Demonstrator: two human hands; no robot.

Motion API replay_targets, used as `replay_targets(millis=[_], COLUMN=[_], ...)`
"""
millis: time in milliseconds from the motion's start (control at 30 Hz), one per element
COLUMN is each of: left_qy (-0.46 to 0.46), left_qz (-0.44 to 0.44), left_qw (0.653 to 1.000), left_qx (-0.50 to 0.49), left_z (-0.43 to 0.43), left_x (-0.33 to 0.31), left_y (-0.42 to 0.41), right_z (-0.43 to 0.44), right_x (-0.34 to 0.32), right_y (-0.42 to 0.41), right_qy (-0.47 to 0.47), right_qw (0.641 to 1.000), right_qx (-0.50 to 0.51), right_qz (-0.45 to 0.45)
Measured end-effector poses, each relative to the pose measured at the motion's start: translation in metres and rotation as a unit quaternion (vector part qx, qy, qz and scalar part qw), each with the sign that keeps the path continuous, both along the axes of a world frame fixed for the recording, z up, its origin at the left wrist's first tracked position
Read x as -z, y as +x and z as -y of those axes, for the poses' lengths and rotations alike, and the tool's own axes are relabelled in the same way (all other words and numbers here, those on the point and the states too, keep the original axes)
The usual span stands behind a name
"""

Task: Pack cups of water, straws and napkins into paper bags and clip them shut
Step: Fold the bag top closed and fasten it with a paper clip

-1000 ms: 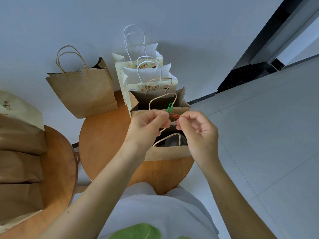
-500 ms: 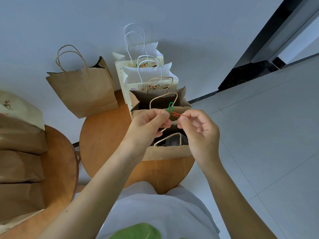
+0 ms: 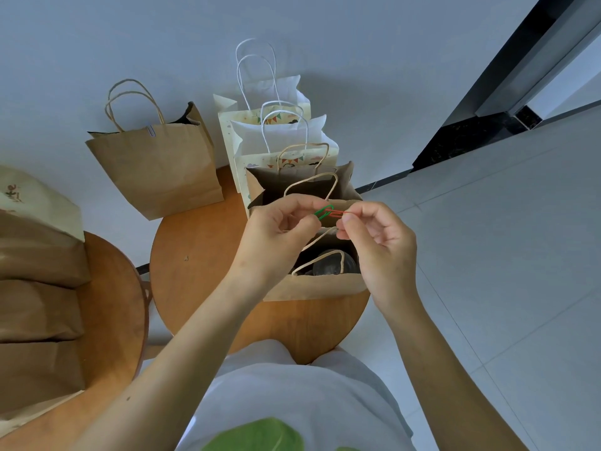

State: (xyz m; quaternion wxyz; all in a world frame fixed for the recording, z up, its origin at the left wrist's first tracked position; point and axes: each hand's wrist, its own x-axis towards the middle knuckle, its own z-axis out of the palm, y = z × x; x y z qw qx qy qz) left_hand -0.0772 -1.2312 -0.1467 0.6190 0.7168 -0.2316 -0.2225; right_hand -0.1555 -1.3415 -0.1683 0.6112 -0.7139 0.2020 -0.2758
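1. Green clip [image 3: 324,212] & red clip [image 3: 338,213]: appeared hooked together, held just above the open brown bag [image 3: 312,288]. Thin wire, so prob. light, springy and slippery; best pinched flat at the loop ends.
2. L hand [image 3: 276,232]: your thumb & forefinger pinched the green clip. R hand [image 3: 380,242] pinched the red one, other fingers curled.
3. Bag: stood on the round table [image 3: 195,255], cup [image 3: 328,266] inside, top not yet clipped.

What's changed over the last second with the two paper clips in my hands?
The green paper clip in the left hand has tipped from pointing up to lying flatter, nearly in line with the red paper clip pinched by the right hand. Neither grip has changed, the clips still meet, and the open brown bag below stays put.
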Motion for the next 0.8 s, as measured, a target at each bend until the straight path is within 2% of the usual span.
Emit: replay_targets(millis=[233, 433, 600, 700, 800], left_qy=[-0.025, -0.096, -0.096, -0.079, -0.05], left_qz=[-0.003, -0.019, -0.016, 0.013, 0.079], left_qw=[1.0, 0.995, 0.995, 0.997, 0.996], left_qx=[0.015, 0.005, 0.004, 0.004, 0.005], left_z=[0.0006, 0.0045, 0.0083, 0.0096, 0.0092], left_x=[0.0016, 0.0013, 0.0026, 0.0024, 0.0007], left_y=[0.0002, -0.0033, -0.0047, -0.0046, -0.0041], right_z=[0.0015, 0.0033, 0.0049, 0.006, 0.0082], right_x=[-0.0021, -0.0039, -0.0048, -0.0046, -0.0044], right_y=[0.0011, -0.001, -0.0009, -0.0007, -0.001], right_qy=[0.015, 0.025, 0.027, 0.014, -0.013], right_qw=[1.0, 1.0, 1.0, 1.0, 1.0], right_qx=[0.002, 0.006, 0.009, 0.007, 0.008], right_qz=[-0.001, 0.001, 0.008, 0.006, 0.003])
